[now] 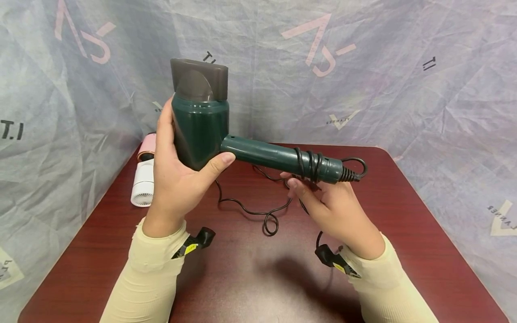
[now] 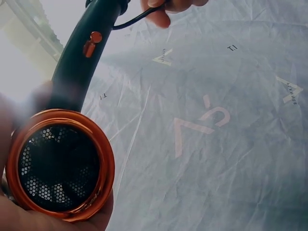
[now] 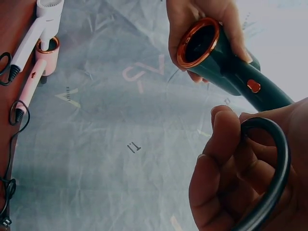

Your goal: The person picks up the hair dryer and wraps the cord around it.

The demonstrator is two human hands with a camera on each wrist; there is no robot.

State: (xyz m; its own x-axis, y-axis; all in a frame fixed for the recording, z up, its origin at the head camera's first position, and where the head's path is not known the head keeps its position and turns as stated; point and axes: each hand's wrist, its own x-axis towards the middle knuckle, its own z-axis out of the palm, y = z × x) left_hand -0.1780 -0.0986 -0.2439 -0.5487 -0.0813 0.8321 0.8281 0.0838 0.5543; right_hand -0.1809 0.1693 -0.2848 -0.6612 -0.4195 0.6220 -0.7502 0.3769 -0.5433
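Observation:
A dark green hair dryer point(image 1: 198, 130) with a brownish-grey nozzle point(image 1: 198, 81) is held up above the table. My left hand point(image 1: 173, 190) grips its barrel, thumb in front near the base of the handle. The handle point(image 1: 266, 152) slants to the right, with several turns of black cord point(image 1: 313, 165) round its lower end. Beneath that end, my right hand point(image 1: 337, 211) pinches the cord point(image 3: 280, 168) between thumb and curled fingers. In the left wrist view, an orange-rimmed intake grille point(image 2: 60, 163) and an orange switch point(image 2: 91, 44) show.
On the table's left side lie a white hair dryer point(image 1: 143, 185) and a pink hair dryer point(image 1: 147, 146), partly hidden by my left hand. Loose black cord point(image 1: 246, 211) trails over the dark red table point(image 1: 242, 278). Printed grey cloth point(image 1: 258, 36) hangs behind and at the sides.

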